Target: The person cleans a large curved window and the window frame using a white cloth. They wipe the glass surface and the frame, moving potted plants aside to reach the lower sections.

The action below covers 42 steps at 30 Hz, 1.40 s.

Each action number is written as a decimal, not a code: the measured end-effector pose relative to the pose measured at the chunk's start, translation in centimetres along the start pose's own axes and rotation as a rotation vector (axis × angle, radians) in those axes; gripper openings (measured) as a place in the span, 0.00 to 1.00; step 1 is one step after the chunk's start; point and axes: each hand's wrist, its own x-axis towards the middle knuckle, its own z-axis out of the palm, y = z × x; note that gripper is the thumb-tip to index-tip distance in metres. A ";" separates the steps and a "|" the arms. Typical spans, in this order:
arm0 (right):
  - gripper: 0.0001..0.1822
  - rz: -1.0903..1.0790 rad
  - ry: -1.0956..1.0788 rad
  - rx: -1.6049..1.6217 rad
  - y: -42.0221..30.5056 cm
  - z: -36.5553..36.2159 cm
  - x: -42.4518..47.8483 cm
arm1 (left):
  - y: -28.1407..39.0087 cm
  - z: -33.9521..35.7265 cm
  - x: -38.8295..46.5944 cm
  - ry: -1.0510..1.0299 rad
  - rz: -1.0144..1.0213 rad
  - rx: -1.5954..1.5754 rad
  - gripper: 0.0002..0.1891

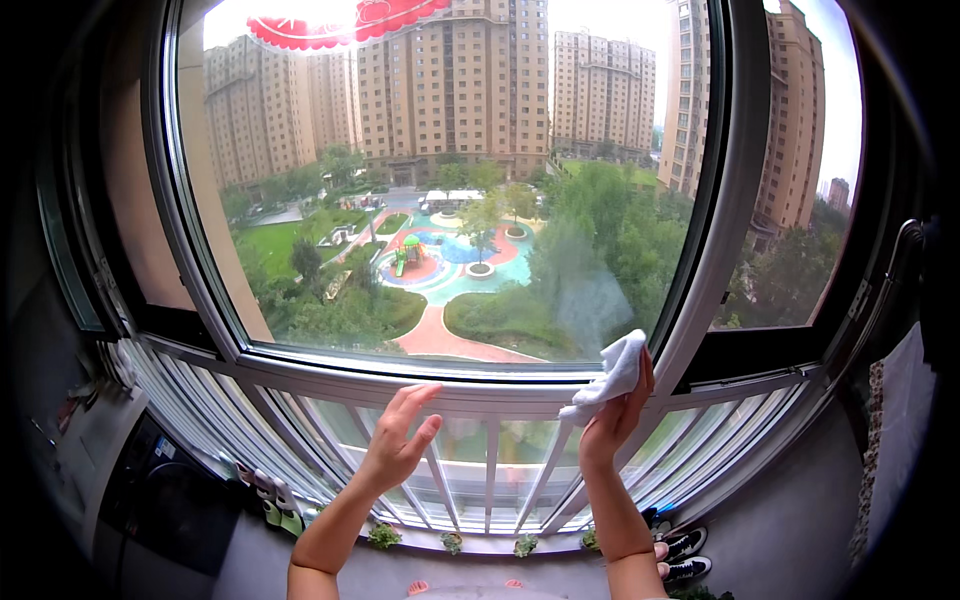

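Note:
A large window pane (450, 300) in a light frame (450, 382) fills the view before me. My right hand (622, 412) holds a white cloth (616, 375) at the lower right corner of the pane, its fingers behind the cloth. Above the cloth a hazy patch (596, 304) shows on the glass. My left hand (405, 435) is raised in front of the lower frame with thumb and fingers apart and nothing in it; whether it touches the frame I cannot tell. A red scalloped decoration (352, 26) is at the top of the pane.
White railing bars (491, 480) stand below the window. Several small potted plants (384, 534) line the ledge at floor level. A dark front-loading washing machine (172, 495) is at the left, with shoes (277, 502) beside it. Black sneakers (686, 555) lie at the lower right.

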 end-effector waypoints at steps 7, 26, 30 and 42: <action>0.47 -0.402 0.005 -0.489 1.0 5.7 8.7 | -16.3 -14.6 -2.1 0.821 -0.106 0.630 0.30; 0.43 -1.069 -0.447 -0.804 -15.8 38.4 -1.6 | -23.6 -20.7 -5.7 0.532 0.205 0.876 0.23; 0.35 -0.729 -0.057 -0.742 -12.8 28.6 7.2 | -24.1 -22.1 -7.4 0.536 0.223 0.922 0.23; 0.41 -0.511 0.573 -0.904 -6.6 24.1 16.1 | -24.4 -21.9 -7.1 0.502 0.238 0.800 0.29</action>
